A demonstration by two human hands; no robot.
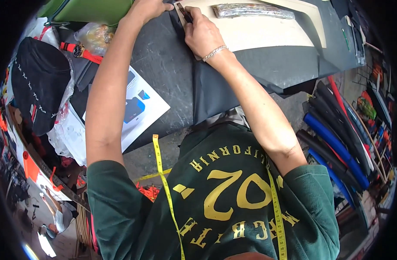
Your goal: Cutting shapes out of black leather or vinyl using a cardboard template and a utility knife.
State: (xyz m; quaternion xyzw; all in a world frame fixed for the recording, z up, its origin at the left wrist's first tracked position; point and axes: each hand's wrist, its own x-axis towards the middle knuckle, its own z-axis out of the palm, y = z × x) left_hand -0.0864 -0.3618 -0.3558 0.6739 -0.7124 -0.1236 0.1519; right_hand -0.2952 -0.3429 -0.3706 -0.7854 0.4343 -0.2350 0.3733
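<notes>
At the top edge of the head view, my left hand (148, 9) rests by black sheet material (213, 93), its thumb stretched out toward a cream card pattern (267, 32). The picture's edge cuts off part of that hand. My right hand (203, 34) is closed around a slim dark cutter knife (184, 14) at the pattern's left end. Its tip lies close to the border between card and black sheet; the blade is too small to make out. A long bundle wrapped in clear plastic (254, 11) lies on top of the pattern.
A printed paper sheet (153, 106), an orange-strapped watch (78, 51), a black cap (40, 84) and a green bag (90, 11) lie at left. Rolls of material (335, 130) stand at right beyond the table. A yellow tape measure (161, 167) hangs round my neck.
</notes>
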